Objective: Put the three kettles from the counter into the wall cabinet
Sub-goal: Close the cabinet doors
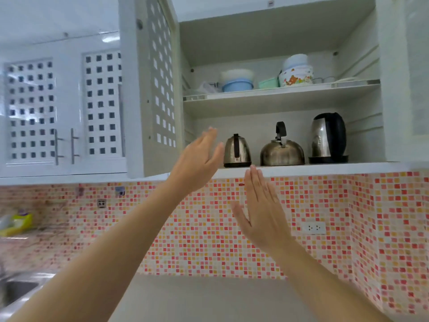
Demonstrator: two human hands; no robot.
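Kettles, three, all shelved; we judge the placing done, only closing the cabinet door [160, 89] left. Nearest, our right hand [262, 212] is flat, released, below the lower shelf's front edge [301, 169]. Our left hand [199, 159], spread and empty, hovers just beside the small kettle [237, 151] at the shelf's left end. Beyond: round kettle [282, 152] at mid-shelf, tall kettle [328, 138] at right, narrow gaps between
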